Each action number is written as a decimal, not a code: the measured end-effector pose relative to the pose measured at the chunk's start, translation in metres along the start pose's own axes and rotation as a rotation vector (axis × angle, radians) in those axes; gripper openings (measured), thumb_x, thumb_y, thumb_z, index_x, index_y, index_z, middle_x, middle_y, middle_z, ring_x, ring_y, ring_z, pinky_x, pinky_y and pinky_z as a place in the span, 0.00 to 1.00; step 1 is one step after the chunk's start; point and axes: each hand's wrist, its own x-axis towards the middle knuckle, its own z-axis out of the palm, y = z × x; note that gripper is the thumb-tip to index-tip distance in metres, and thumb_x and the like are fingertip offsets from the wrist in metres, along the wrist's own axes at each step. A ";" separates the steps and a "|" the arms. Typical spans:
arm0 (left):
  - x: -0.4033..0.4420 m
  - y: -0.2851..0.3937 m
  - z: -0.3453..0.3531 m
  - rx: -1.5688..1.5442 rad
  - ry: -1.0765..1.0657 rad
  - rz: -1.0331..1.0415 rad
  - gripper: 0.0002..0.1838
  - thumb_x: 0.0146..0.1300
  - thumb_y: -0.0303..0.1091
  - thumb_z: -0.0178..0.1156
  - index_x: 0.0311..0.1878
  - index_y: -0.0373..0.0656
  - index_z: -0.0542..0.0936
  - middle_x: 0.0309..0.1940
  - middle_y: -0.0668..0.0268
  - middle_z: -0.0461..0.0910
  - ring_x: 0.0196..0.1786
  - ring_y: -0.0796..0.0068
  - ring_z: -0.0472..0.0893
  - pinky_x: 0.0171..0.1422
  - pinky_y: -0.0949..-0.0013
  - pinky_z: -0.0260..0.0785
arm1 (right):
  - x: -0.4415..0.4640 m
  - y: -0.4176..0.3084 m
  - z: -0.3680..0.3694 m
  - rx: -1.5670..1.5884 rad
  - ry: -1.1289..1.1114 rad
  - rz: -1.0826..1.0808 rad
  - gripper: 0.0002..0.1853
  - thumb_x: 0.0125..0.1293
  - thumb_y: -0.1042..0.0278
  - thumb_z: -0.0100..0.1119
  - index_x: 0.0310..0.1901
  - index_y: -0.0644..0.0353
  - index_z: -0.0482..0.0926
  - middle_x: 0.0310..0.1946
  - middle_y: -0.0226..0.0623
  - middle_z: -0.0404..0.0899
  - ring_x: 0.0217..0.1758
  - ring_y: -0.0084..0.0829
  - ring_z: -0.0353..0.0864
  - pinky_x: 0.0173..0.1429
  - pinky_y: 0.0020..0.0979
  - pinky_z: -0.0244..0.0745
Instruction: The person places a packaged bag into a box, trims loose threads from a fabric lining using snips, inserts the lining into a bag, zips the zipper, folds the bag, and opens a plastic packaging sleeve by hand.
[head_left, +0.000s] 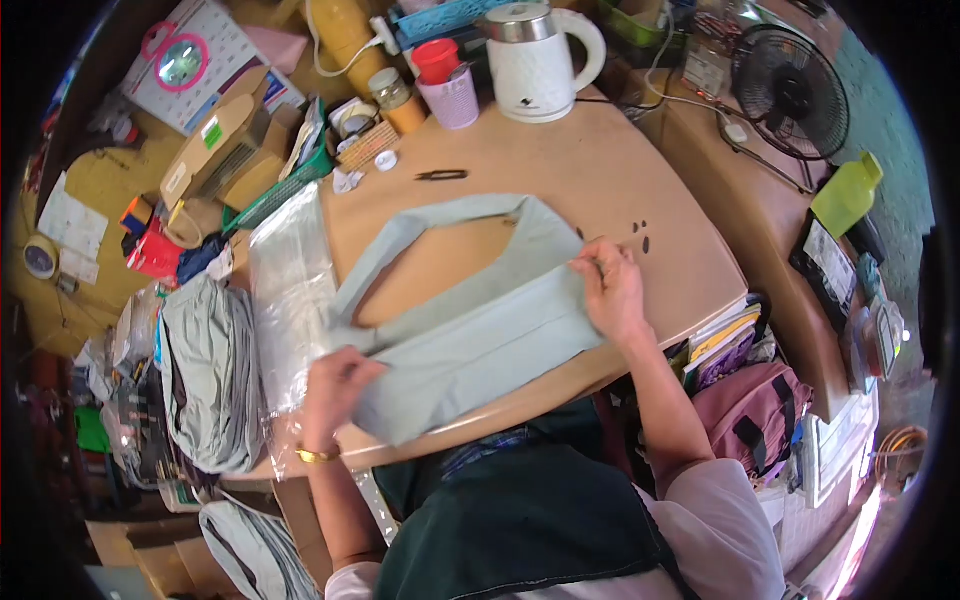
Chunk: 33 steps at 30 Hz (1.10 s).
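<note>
A pale grey cloth shoulder bag (490,325) lies flat on the brown table, its strap looped away from me toward the back. My right hand (612,288) pinches the bag's upper right corner between thumb and fingers. At the left end, my left hand (338,392), slightly blurred and with a gold bracelet at the wrist, is closed on the bag's edge. Beyond the strap lie black thread snips (442,175). Clear plastic sleeves (292,290) are spread just left of the bag.
A stack of folded grey bags (208,375) sits at the left. Along the back stand a white kettle (530,65), a pink basket cup (450,98), a jar (397,102) and a cardboard box (225,140). A black fan (790,92) stands at the right.
</note>
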 end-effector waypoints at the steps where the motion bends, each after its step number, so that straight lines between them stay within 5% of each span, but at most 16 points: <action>1: -0.008 -0.008 -0.006 -0.003 0.011 -0.028 0.12 0.64 0.37 0.66 0.37 0.36 0.82 0.21 0.58 0.79 0.25 0.71 0.76 0.32 0.65 0.68 | -0.002 0.001 0.003 -0.016 -0.018 0.035 0.06 0.63 0.72 0.65 0.37 0.59 0.76 0.29 0.42 0.81 0.35 0.45 0.78 0.49 0.42 0.71; 6: -0.062 -0.046 -0.004 0.116 0.621 -0.297 0.10 0.69 0.33 0.61 0.40 0.34 0.82 0.23 0.63 0.82 0.22 0.79 0.74 0.29 0.70 0.67 | -0.002 -0.003 0.014 -0.270 0.024 -0.136 0.14 0.58 0.70 0.69 0.44 0.58 0.76 0.40 0.41 0.79 0.45 0.46 0.77 0.56 0.44 0.67; 7: -0.080 -0.050 0.003 -0.208 0.453 -0.382 0.13 0.71 0.36 0.60 0.42 0.33 0.82 0.22 0.63 0.82 0.23 0.79 0.77 0.29 0.72 0.70 | 0.005 -0.020 0.009 -0.404 0.083 -0.223 0.17 0.57 0.69 0.71 0.46 0.58 0.76 0.44 0.41 0.79 0.48 0.46 0.76 0.58 0.45 0.66; 9: -0.098 -0.034 0.019 -0.381 0.200 -0.491 0.15 0.73 0.39 0.58 0.43 0.32 0.82 0.25 0.65 0.83 0.28 0.81 0.81 0.32 0.74 0.75 | 0.011 -0.062 0.015 -0.302 -0.014 -0.295 0.19 0.56 0.67 0.72 0.48 0.58 0.77 0.46 0.41 0.79 0.50 0.46 0.75 0.60 0.46 0.65; 14: -0.100 -0.045 0.058 -0.902 0.280 -0.428 0.17 0.72 0.38 0.60 0.51 0.31 0.76 0.37 0.61 0.84 0.35 0.76 0.84 0.40 0.74 0.79 | 0.003 -0.154 0.117 -0.014 -0.339 -0.527 0.22 0.60 0.54 0.70 0.48 0.60 0.77 0.46 0.43 0.81 0.54 0.43 0.77 0.62 0.47 0.62; 19: -0.096 -0.041 0.057 -0.967 0.270 -0.485 0.15 0.70 0.36 0.64 0.47 0.31 0.77 0.37 0.59 0.84 0.36 0.77 0.85 0.41 0.75 0.80 | 0.007 -0.179 0.185 -0.015 -0.820 -0.499 0.18 0.63 0.52 0.66 0.31 0.61 0.80 0.22 0.47 0.79 0.31 0.52 0.79 0.47 0.46 0.70; 29: -0.099 -0.033 0.065 -1.194 0.210 -0.417 0.11 0.69 0.34 0.65 0.33 0.38 0.77 0.26 0.62 0.84 0.27 0.80 0.83 0.33 0.77 0.78 | 0.013 -0.178 0.172 0.082 -0.609 -0.509 0.11 0.64 0.62 0.66 0.27 0.58 0.81 0.19 0.43 0.77 0.28 0.50 0.74 0.42 0.43 0.68; 33: -0.117 -0.037 0.054 -1.015 0.067 -0.481 0.12 0.68 0.35 0.65 0.36 0.36 0.76 0.26 0.63 0.83 0.26 0.76 0.82 0.32 0.74 0.75 | 0.001 -0.168 0.184 0.049 -0.683 -0.576 0.09 0.63 0.59 0.67 0.36 0.55 0.82 0.22 0.42 0.79 0.29 0.47 0.74 0.44 0.41 0.68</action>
